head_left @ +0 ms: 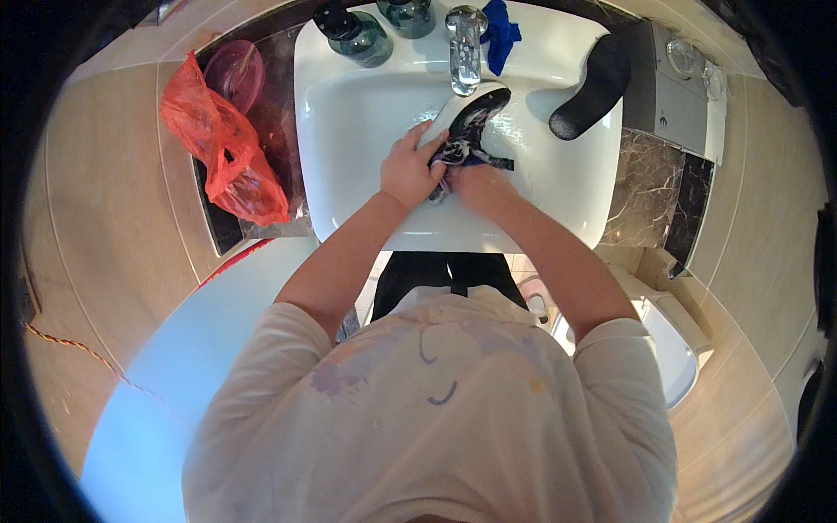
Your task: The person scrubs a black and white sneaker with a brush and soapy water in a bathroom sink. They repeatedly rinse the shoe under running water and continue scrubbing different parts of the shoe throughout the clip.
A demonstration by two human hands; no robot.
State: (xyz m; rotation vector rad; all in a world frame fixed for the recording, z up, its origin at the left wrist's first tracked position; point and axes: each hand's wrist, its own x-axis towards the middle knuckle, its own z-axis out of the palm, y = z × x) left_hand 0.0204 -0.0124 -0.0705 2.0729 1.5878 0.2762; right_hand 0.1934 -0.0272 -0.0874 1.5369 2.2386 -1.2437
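A wet black shoe with a white sole (459, 112) lies tilted on its side in the white sink (357, 131), its toe close under the tap's spout. Whitish foam clings to its dark upper. My left hand (408, 167) grips the shoe along its left side, fingers over the sole edge. My right hand (485, 186) presses against the shoe's open, near end; its fingers are hidden behind the black fabric. Something purple shows between the two hands, too little of it to name. A black insole (597, 91) rests on the sink's right rim, one end hanging into the basin.
Above the basin stands a chrome tap (466, 52), with a blue cloth (500, 37) beside it. Dark pump bottles (362, 39) stand at the back left. A red plastic bag (231, 157) and a pink bowl (237, 74) occupy the left counter. A grey box (680, 87) sits at right.
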